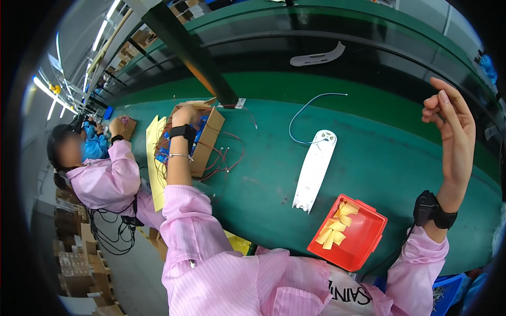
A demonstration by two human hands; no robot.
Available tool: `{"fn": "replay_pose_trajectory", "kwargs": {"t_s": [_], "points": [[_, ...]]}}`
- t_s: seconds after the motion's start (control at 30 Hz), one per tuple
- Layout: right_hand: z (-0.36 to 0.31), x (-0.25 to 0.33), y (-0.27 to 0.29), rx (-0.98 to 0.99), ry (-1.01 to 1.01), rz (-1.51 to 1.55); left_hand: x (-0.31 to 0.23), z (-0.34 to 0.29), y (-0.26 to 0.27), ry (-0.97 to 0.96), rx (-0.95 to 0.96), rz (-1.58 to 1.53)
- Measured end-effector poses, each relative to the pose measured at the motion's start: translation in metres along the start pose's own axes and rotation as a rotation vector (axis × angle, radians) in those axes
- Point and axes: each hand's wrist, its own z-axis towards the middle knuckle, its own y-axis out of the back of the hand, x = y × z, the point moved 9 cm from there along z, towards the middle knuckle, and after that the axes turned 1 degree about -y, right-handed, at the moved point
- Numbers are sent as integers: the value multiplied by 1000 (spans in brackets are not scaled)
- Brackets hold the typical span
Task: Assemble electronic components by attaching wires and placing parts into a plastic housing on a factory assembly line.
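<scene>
Wires (227, 169) trail beside the left hand (184, 116), whose fingers dip among blue parts (201, 127), grip hidden; free tangles gently before lifting. Well apart, the right hand (454, 117) is empty, fingers loosely parted.

There were two white casings (315, 171), one blue cable (290, 125), one red bin (365, 237) and one cardboard box (209, 145) of blue parts (200, 130). The overlapping yellow pieces (336, 226) numbered perhaps seven.

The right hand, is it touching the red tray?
No, the right hand is raised to the side, apart from the red tray.
</scene>
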Motion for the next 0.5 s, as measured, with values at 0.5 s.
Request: {"fn": "replay_pose_trajectory", "kwargs": {"t_s": [0.5], "points": [[-9,-43,-70,248,-96,24,-185,-167,222,-550,-474,-1395]]}}
